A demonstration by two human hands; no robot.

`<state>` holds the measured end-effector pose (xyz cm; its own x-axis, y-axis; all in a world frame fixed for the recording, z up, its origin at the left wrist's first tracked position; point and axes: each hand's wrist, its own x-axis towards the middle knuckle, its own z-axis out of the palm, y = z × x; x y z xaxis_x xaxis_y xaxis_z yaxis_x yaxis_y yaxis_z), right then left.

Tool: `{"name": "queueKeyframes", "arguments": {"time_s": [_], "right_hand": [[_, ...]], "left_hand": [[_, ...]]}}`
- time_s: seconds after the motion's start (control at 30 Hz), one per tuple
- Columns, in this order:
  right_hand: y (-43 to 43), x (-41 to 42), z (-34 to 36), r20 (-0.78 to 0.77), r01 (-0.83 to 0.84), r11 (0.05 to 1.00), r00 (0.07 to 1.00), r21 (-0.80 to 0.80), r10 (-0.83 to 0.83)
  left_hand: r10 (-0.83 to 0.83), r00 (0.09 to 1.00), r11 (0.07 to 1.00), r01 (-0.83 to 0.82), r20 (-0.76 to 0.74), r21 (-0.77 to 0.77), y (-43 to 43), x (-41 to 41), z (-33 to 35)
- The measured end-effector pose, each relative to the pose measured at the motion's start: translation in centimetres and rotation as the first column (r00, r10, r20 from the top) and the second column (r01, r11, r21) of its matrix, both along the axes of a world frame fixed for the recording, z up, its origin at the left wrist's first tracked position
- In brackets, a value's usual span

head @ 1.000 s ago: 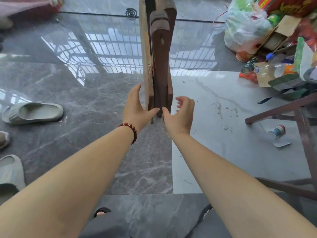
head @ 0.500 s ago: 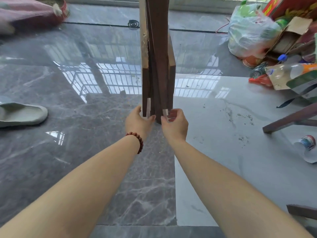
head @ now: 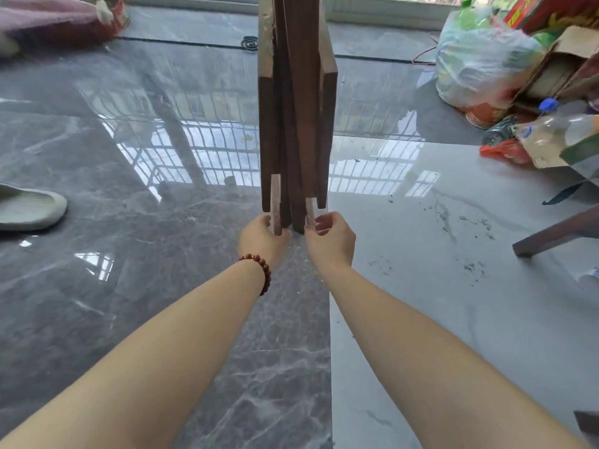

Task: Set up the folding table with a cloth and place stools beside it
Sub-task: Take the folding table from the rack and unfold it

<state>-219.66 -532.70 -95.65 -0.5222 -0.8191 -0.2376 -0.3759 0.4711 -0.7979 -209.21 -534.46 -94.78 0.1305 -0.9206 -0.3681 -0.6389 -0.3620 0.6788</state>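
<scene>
The folded dark-brown wooden table (head: pixel 296 118) stands upright on end on the glossy floor, straight ahead of me, its top out of frame. My left hand (head: pixel 262 238), with a red bead bracelet on the wrist, grips the lower end of a left leg slat. My right hand (head: pixel 332 239) grips the lower end of a right leg slat. Both slat ends are pale at the tips. No cloth is in view. A dark wooden stool leg (head: pixel 556 233) shows at the right edge.
A pale slipper (head: pixel 30 207) lies on the grey marble floor at left. Plastic bags (head: pixel 483 59), cardboard and bottles (head: pixel 565 131) are piled at the back right. A pink bundle (head: pixel 55 19) lies at the back left. A mosquito coil (head: pixel 250 43) sits behind the table.
Both hands went from open beside the folded table to closed on its lower leg ends. The view moved forward and the table now stands closer and taller in frame.
</scene>
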Motion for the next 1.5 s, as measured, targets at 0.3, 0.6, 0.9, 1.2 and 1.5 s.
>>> {"name": "queueKeyframes", "arguments": {"time_s": [0.3, 0.6, 0.9, 1.2, 1.5], "right_hand": [[-1.7, -0.8, -1.7, -0.017, -0.055, 0.99, 0.998, 0.129, 0.058], [-2.9, -0.9, -2.9, 0.028, -0.069, 0.985, 0.997, 0.156, 0.066], [-3.6, -0.3, -5.0, 0.082, -0.056, 0.988, 0.996, 0.142, 0.044], [-4.0, 0.2, -6.2, 0.007, -0.102, 0.983, 0.995, 0.153, 0.102], [-4.5, 0.7, -6.9, -0.047, -0.13, 0.97, 0.989, 0.207, 0.142]], "left_hand": [[-0.004, 0.998, 0.998, 0.0, 0.062, 0.067, -1.4, 0.0, -2.1], [-0.036, 0.999, 0.998, 0.034, 0.021, 0.06, -2.2, -1.0, -3.7], [-0.037, 0.998, 0.998, 0.034, 0.051, 0.055, -3.0, -1.5, -4.5], [-0.032, 0.995, 0.999, 0.031, 0.09, 0.014, -3.3, -1.9, -5.1], [-0.115, 0.983, 0.993, 0.113, 0.142, 0.022, -3.5, -1.7, -4.7]]}}
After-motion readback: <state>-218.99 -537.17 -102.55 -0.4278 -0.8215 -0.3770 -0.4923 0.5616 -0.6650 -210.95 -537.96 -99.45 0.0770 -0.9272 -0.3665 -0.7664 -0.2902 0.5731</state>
